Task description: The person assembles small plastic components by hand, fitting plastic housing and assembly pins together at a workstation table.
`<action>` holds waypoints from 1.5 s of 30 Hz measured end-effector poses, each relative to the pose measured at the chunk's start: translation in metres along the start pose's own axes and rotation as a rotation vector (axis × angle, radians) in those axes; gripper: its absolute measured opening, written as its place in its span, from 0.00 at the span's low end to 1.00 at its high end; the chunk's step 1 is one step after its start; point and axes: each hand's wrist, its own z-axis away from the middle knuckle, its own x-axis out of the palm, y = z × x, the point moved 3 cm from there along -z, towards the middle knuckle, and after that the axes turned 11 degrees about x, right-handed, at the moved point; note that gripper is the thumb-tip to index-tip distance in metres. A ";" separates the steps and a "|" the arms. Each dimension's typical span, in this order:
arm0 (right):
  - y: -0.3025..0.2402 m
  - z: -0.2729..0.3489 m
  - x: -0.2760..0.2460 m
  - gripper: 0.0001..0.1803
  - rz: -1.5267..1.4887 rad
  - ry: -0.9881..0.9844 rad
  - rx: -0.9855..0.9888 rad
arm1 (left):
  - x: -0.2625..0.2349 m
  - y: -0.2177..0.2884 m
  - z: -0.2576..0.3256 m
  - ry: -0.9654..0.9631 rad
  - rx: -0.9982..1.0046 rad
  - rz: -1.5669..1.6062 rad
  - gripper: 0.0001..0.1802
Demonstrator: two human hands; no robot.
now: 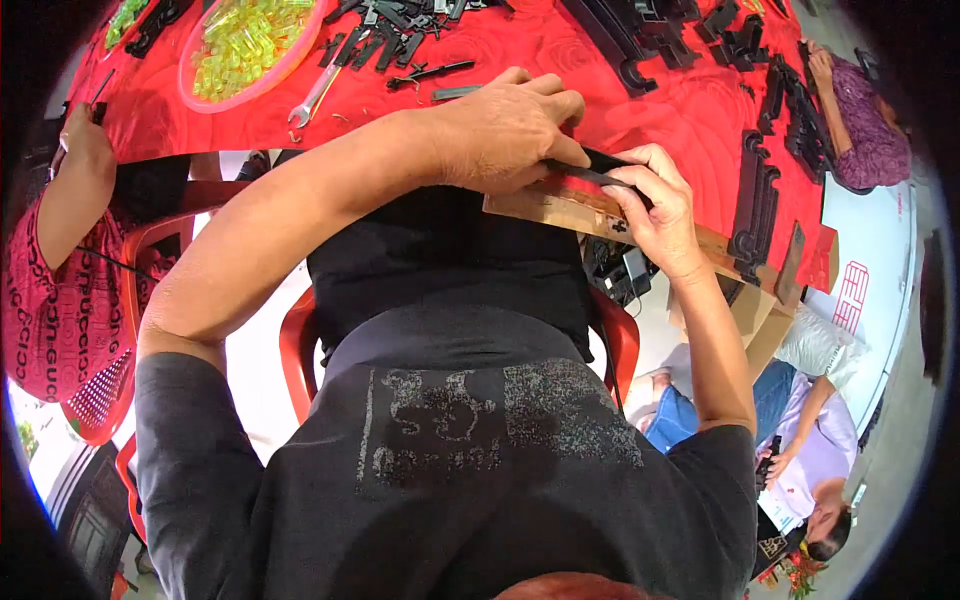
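Observation:
A long black plastic strip (594, 172) spans the gap between my two hands at the table's near edge. My right hand (657, 212) has its thumb and fingers closed round the right end. At the other end, my left hand (515, 135) is bent over with curled fingers pressed on the strip; its palm side and anything under it are hidden. Just below the strip lies a wooden board (545, 207) along the table edge. A slim dark grey piece (456, 93) rests on the red cloth (690, 130) beyond my left hand.
A pink basin (187, 75) of yellow-green clear pieces stands far left, near a wrench (303, 112). Small black parts (395, 35) pile at the back. Long black parts (755, 200) lie at right. Other people sit left (75, 300), far right (870, 120) and lower right (815, 420).

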 end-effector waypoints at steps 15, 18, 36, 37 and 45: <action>-0.003 -0.001 -0.001 0.09 0.028 -0.015 -0.010 | 0.010 0.002 0.001 0.078 -0.037 -0.041 0.19; 0.001 0.002 0.001 0.09 0.022 0.023 -0.024 | -0.008 0.003 0.005 0.083 -0.033 -0.003 0.18; -0.014 0.004 -0.003 0.10 0.085 0.003 -0.127 | -0.027 -0.019 0.085 0.344 -0.532 -0.184 0.09; -0.015 0.006 -0.003 0.09 0.082 0.000 -0.134 | -0.026 -0.018 0.083 0.343 -0.526 -0.182 0.09; -0.022 0.003 -0.011 0.11 0.007 -0.086 0.074 | -0.030 -0.016 0.075 0.316 -0.478 -0.228 0.08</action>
